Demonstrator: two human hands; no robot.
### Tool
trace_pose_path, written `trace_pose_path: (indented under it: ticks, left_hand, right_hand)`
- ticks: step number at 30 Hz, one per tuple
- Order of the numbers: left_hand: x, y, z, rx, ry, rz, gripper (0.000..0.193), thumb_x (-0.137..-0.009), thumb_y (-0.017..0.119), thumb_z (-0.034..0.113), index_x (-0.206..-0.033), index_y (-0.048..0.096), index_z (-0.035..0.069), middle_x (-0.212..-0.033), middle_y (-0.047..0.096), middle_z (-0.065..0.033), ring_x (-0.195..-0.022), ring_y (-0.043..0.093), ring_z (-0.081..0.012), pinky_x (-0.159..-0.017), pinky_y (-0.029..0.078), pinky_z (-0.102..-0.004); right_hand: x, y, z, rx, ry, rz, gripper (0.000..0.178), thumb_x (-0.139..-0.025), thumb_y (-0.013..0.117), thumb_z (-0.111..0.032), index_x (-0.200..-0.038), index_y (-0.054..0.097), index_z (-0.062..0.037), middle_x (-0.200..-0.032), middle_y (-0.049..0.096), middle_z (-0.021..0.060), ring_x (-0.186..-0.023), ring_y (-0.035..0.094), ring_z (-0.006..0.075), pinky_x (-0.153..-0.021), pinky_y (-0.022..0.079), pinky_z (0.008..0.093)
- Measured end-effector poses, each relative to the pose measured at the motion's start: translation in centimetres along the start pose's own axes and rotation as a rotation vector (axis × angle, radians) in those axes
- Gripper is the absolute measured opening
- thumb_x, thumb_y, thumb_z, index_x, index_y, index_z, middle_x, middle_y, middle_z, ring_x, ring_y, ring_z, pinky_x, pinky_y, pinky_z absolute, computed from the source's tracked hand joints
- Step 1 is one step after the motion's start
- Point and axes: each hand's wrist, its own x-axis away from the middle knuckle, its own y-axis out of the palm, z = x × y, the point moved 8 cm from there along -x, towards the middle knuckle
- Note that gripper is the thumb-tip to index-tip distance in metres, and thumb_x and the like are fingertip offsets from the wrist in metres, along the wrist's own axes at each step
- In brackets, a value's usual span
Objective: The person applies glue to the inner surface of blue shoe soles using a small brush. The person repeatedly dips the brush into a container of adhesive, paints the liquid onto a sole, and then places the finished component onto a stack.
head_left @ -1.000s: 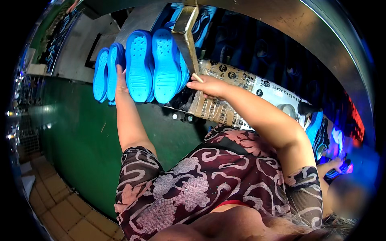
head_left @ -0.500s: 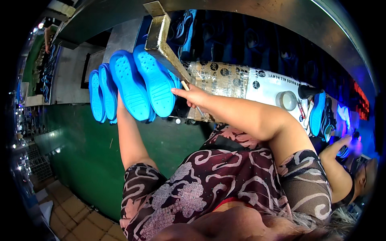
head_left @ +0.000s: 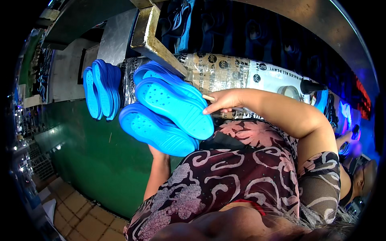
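Observation:
A bundle of bright blue shoe soles (head_left: pixel 175 102), stacked in two side-by-side piles, is held tilted in front of me. Their holed ends point up and left. My left hand (head_left: pixel 158 153) supports the bundle from below, its fingers mostly hidden behind the soles. At the bundle's right end is my right hand (head_left: pixel 226 100), closed around a thin pale stick (head_left: pixel 208 98) whose far end I cannot make out. The right thumb touches the edge of the upper sole. More blue soles (head_left: pixel 102 89) stand in a row on the left at the bench edge.
A bent metal bracket (head_left: pixel 155 40) juts out just above the soles. Behind runs a taped cardboard surface (head_left: pixel 219 72) with a round clear container (head_left: pixel 288 92) and a black cone-shaped object (head_left: pixel 313 86). Dark shoes (head_left: pixel 181 18) fill the rack beyond. Another person (head_left: pixel 360 176) is at far right.
Both hands have brought the held soles toward me and to the right, away from the row on the left. The bundle has turned to a slant.

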Motion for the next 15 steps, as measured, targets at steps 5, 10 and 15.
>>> trace_pose_path:
  ticks: [5,10,15]
  left_hand:
    - [0.4,-0.4,-0.9,-0.073,0.002,0.092,0.046,-0.098,0.038,0.032,-0.132,0.040,0.001,-0.125,0.051,-0.0143,-0.110,0.054,-0.0291,-0.091,0.048,-0.0402]
    - [-0.7,3.2,-0.4,0.031,-0.116,0.015,0.049,-0.098,0.036,0.035,-0.134,0.038,0.001,-0.130,0.047,-0.0160,-0.114,0.051,-0.0311,-0.095,0.046,-0.0426]
    - [-1.5,6.3,0.1,0.065,-0.208,-0.188,0.055,-0.098,0.033,0.040,-0.138,0.033,0.002,-0.135,0.043,-0.0175,-0.121,0.046,-0.0329,-0.101,0.041,-0.0447]
  right_hand:
    - [-0.3,-4.3,-4.1,0.192,-0.105,0.202,0.084,-0.077,0.064,-0.059,-0.135,0.036,-0.0044,-0.110,0.055,0.0119,-0.052,0.042,0.0061,-0.043,0.035,0.0225]
    - [-7.3,-3.9,-4.9,0.305,-0.377,0.204,0.118,-0.063,0.068,-0.071,-0.144,0.022,0.0019,-0.129,0.046,0.0224,-0.071,0.054,0.0168,-0.048,0.038,0.0278]
    - [-3.9,-2.3,-3.8,0.203,-0.144,0.096,0.122,-0.058,0.069,-0.074,-0.144,0.023,-0.0007,-0.126,0.047,0.0189,-0.078,0.052,0.0154,-0.049,0.034,0.0254]
